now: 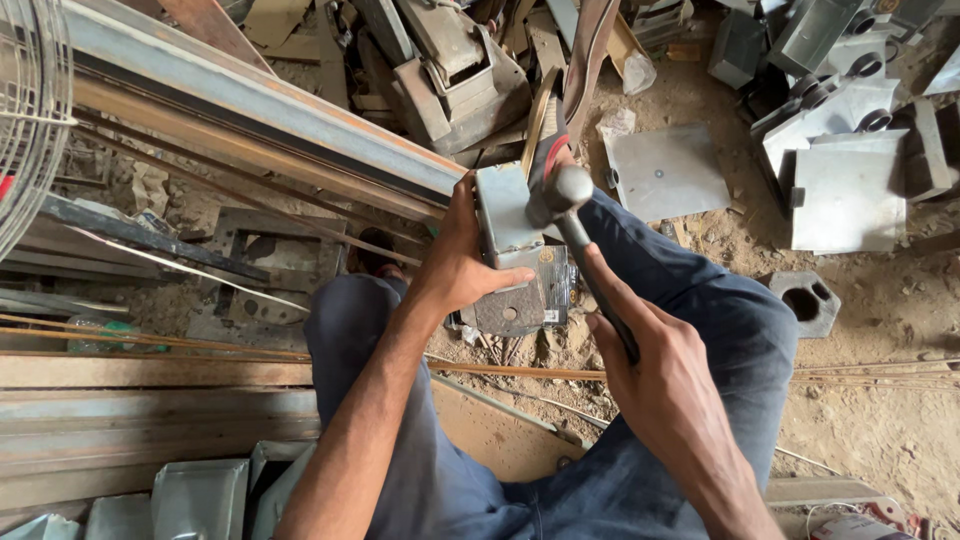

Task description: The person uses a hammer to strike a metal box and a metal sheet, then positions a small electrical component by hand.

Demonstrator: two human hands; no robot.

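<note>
My left hand (462, 262) grips a folded sheet-metal box piece (502, 212), holding it upright on a rusty square plate with a hole (512, 312). A hammer with a grey steel head (560, 191) and a dark handle is held in my right hand (655, 372). The hammer head rests against the top right edge of the metal piece. My knees in dark blue trousers frame the work on both sides.
A long steel beam (260, 115) runs diagonally at the upper left. Folded metal boxes and a flat sheet (848, 198) lie at the upper right, with a grey block with holes (806, 300) on the dirt. Thin rods (150, 340) cross the left side.
</note>
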